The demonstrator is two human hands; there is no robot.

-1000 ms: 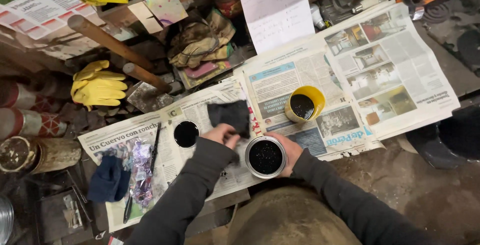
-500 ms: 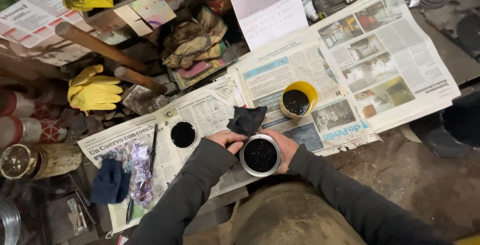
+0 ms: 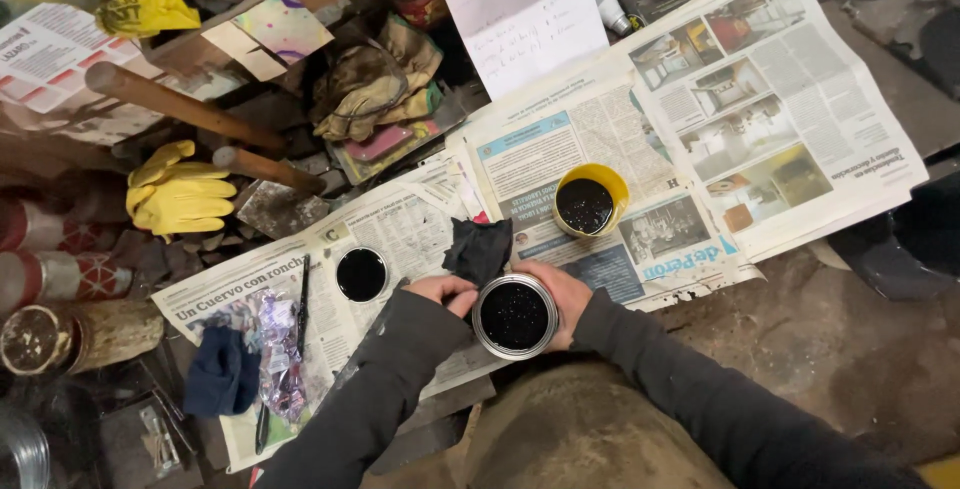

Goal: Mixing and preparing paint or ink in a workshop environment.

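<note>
Both hands busy in the head view: my right hand point(image 3: 560, 294) wraps the open tin point(image 3: 515, 316) of black stuff at the newspaper's point(image 3: 610, 139) near edge, my left hand point(image 3: 445, 292) pinches a dark rag point(image 3: 480, 249) at its rim. Lid point(image 3: 361, 274) off, yellow cup point(image 3: 591, 201) already filled; I'd judge wiping remains.

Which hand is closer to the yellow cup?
Right. The right hand holds the tin just below the yellow cup; the left hand holds a black rag farther left.
</note>
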